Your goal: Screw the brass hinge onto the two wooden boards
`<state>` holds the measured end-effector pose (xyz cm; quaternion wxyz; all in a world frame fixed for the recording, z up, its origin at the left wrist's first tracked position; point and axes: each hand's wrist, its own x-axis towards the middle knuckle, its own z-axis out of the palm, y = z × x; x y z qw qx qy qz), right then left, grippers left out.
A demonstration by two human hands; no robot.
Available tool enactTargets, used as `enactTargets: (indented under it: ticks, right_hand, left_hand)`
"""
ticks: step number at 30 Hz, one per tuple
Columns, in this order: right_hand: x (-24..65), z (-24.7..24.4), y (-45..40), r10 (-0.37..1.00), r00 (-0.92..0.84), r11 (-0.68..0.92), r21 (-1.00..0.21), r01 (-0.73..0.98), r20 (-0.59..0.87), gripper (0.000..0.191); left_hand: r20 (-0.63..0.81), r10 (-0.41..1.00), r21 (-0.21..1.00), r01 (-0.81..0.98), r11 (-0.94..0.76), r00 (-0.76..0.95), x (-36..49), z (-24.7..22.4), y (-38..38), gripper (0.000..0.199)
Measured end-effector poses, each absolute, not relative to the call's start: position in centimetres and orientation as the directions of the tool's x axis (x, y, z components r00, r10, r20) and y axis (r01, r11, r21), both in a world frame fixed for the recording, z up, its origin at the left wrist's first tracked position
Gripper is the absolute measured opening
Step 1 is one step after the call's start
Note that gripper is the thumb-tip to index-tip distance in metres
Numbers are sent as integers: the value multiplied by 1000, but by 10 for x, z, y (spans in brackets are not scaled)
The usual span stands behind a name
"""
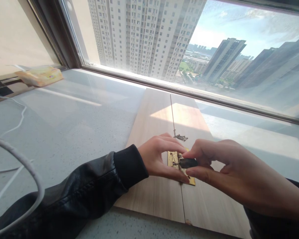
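Note:
A brass-coloured hinge (172,156) lies across the seam between two pale wooden boards (154,196). My left hand (159,154) spans it, thumb along the near edge and fingers at the far edge, holding it against the boards. Pinched between the thumb and fingers of my right hand (221,164) is a short screwdriver with a dark handle (188,163). It lies nearly level in this view, its tip pointing left at a small screw (174,163) over the left leaf. Several loose screws (181,137) rest in a small pile beyond the hinge. My hands cover part of the hinge.
The boards lie on a speckled white sill (99,126) below a large window (149,43). A tissue pack (41,76) sits in the far left corner. A white cable (33,174) loops at the left, in front of my left sleeve.

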<state>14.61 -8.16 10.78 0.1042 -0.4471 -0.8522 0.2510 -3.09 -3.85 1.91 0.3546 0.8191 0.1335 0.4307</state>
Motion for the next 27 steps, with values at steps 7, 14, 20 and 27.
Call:
enactTargets:
  ticks: [7, 14, 20, 27]
  right_hand:
    - [137, 99, -82, 799, -565, 601, -242, 762, 206, 30]
    - [144, 105, -82, 811, -582, 552, -415, 723, 65, 18]
    - [152, 105, -79, 810, -586, 498, -563, 660, 31, 13]
    - [141, 102, -85, 819, -568, 550, -400, 733, 87, 21]
  left_hand:
    - [702, 576, 640, -16, -768, 418, -23, 12, -45, 25]
    - [611, 513, 696, -100, -712, 603, -29, 16, -36, 17]
    - [566, 469, 717, -122, -687, 678, -32, 19, -34, 19]
    - [643, 574, 653, 27, -756, 507, -30, 19, -38, 31]
